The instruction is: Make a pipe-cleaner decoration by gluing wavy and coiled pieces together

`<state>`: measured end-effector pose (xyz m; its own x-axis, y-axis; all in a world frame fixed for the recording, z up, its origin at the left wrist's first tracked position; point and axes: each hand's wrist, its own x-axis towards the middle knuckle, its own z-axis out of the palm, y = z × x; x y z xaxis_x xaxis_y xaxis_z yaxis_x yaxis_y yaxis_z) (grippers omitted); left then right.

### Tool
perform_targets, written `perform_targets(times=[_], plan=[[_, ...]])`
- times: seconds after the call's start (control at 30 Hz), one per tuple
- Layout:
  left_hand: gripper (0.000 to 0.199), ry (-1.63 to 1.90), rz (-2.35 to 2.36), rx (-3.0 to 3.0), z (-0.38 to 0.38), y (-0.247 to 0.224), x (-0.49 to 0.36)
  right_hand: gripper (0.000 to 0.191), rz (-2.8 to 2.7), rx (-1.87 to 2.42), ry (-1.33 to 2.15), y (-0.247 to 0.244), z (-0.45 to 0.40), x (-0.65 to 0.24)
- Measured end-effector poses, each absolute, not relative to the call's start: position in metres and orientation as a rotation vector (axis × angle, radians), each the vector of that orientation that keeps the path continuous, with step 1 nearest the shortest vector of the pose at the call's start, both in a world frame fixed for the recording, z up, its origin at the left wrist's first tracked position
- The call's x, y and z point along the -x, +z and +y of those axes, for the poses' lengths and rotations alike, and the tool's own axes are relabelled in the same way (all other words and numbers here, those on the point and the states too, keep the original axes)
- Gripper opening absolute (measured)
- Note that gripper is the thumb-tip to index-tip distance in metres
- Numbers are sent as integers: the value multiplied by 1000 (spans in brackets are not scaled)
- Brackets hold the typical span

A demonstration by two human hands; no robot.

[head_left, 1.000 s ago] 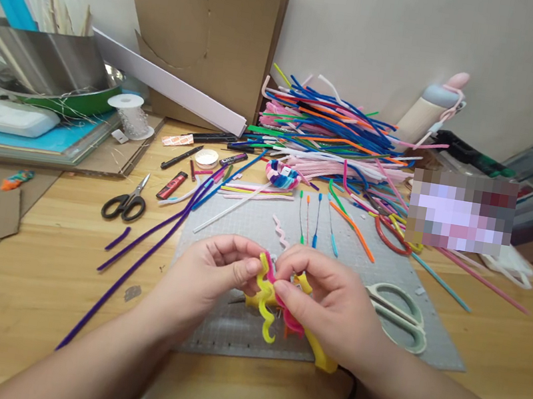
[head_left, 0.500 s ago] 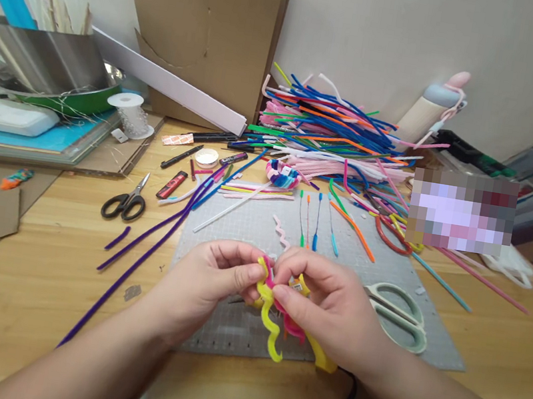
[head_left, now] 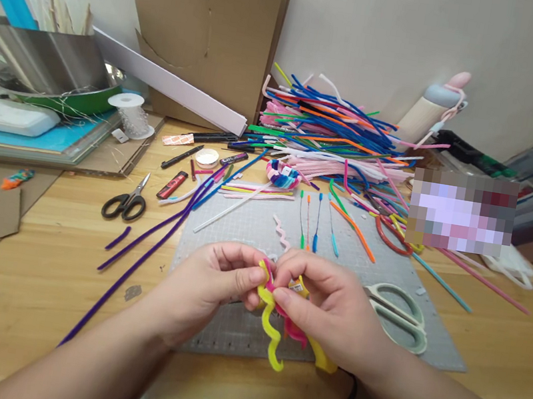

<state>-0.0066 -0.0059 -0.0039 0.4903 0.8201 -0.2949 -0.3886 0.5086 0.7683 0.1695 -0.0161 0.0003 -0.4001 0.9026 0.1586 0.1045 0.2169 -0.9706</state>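
Note:
My left hand (head_left: 226,277) pinches the upper end of a wavy yellow pipe cleaner (head_left: 269,325), whose curled tail hangs down. Close beside it, my right hand (head_left: 323,303) has thumb and forefinger closed on the yellow piece and a pink pipe cleaner (head_left: 295,331) that runs beneath it. Part of a yellow object (head_left: 321,356) shows below my right hand; its shape is mostly hidden. Both hands are over the grey cutting mat (head_left: 219,334). Beyond them on the mat lie a pale pink wavy piece (head_left: 281,232) and several thin wires with coloured ends (head_left: 316,224).
Green-handled scissors (head_left: 399,318) lie right of my right hand. Black scissors (head_left: 127,204) and purple pipe cleaners (head_left: 134,266) lie left. A pipe cleaner pile (head_left: 333,126), cardboard (head_left: 202,27), a bottle (head_left: 424,113) and a metal pot (head_left: 46,60) stand behind.
The hanging yellow tail has swung slightly down and to the right, and the pink piece has shifted a little. Both hands keep nearly the same place and grip.

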Motion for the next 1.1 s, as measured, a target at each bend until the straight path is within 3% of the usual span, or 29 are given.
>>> perform_targets(times=[0.37, 0.73, 1.1], plan=[[18, 805, 716, -699, -5, -6, 7, 9, -1615, 968, 1411, 1, -17, -170], [24, 799, 724, -728, -6, -4, 8, 16, -1354, 928, 1790, -2, -15, -172], [22, 788, 724, -738, -5, -4, 7, 17, -1337, 923, 1807, -2, -14, -172]])
